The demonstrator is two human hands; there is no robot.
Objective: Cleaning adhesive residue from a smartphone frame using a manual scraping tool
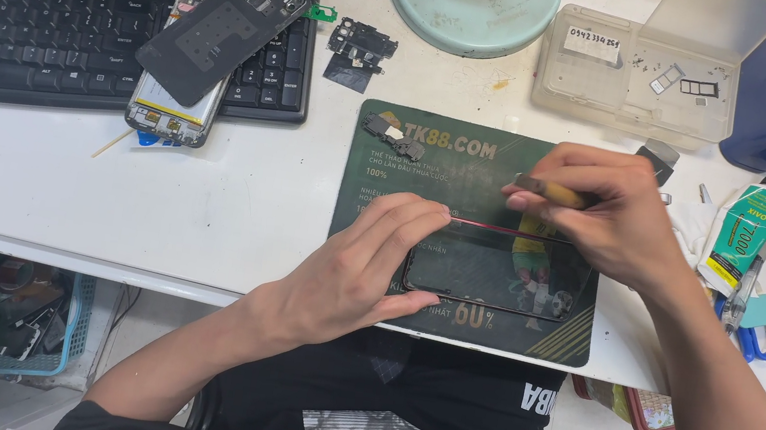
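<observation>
Right hand (611,214) grip pinching yellow tool (553,191); left hand (366,263) flat on phone frame (497,267), green mat (411,164), white desk (233,203).

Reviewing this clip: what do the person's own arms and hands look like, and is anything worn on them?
Both forearms are bare to past the elbow: no sleeves, gloves, watch, rings or bracelets show. The left hand and right hand have short nails and carry no markings. Below them, the black T-shirt bears white lettering and a grey patterned print.
</observation>
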